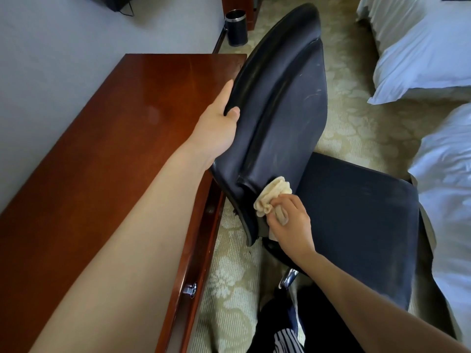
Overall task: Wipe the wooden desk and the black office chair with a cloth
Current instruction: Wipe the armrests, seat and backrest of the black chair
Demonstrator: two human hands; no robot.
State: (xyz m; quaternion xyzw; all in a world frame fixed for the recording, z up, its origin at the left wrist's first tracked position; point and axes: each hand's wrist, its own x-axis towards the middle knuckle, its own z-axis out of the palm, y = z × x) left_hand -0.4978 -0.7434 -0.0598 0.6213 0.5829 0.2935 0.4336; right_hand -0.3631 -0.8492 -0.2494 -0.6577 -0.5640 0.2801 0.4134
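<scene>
Wiping the black office chair [295,149], frame centre.
Left hand [221,121] is gripping the backrest [285,93] edge, fingers [227,91] mostly hiding behind it; right hand [290,221] is clenching the bunched cloth [270,197] at the backrest's base. Table [114,154] is running off frame's lower left.

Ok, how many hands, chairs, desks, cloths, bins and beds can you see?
hands: 2, left hand, right hand
chair: 1
desk: 1
cloth: 1
bin: 1
beds: 2, far bed, near bed
total: 8
</scene>
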